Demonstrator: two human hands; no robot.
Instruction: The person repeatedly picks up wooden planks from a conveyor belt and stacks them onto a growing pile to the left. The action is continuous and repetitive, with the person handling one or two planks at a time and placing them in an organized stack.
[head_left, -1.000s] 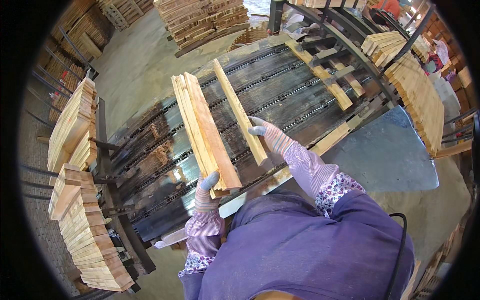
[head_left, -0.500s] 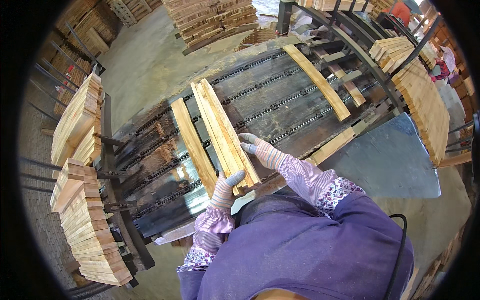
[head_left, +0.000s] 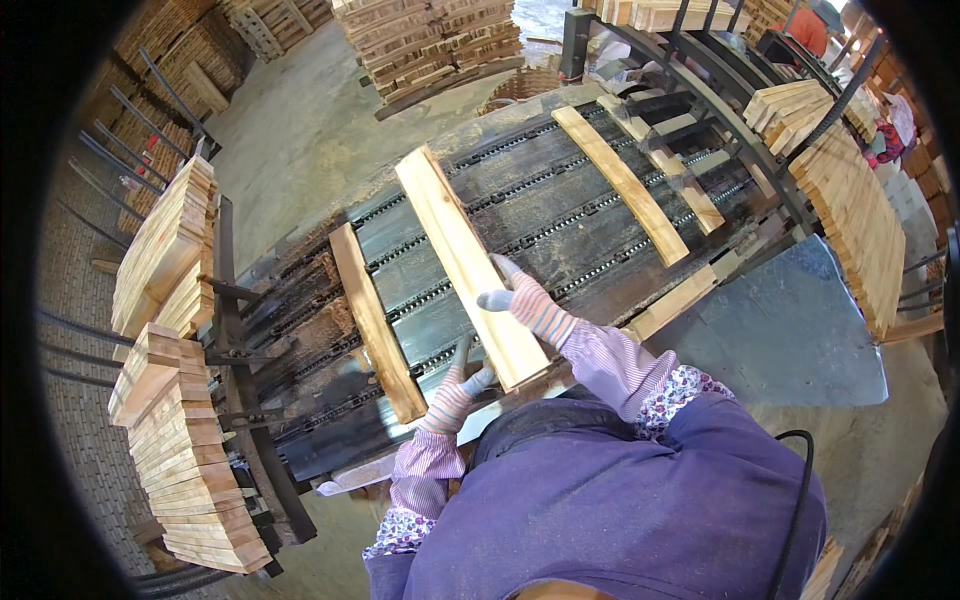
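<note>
A wide pale wooden plank (head_left: 465,270) lies slantwise in front of me, its near end close to my body. My right hand (head_left: 530,303), in a striped glove with grey fingertips, grips its right edge, thumb over the upper face. My left hand (head_left: 453,396), gloved alike, is off the plank with thumb and forefinger apart, just left of its near end. Left of that hand, a narrower wooden plank (head_left: 375,320) rests across the chain conveyor (head_left: 500,225). Another narrow board (head_left: 622,185) lies across the chains farther right.
Stacked boards (head_left: 195,455) stand in a metal rack on the left. A row of boards (head_left: 850,215) leans at the right beside a grey metal sheet (head_left: 775,325). A large timber pile (head_left: 430,50) stands beyond the conveyor. A person in orange (head_left: 805,32) is far right.
The plank under my right hand has turned its broad face up and shifted right. My left hand has let go of it. The boards on the right have moved left along the conveyor.
</note>
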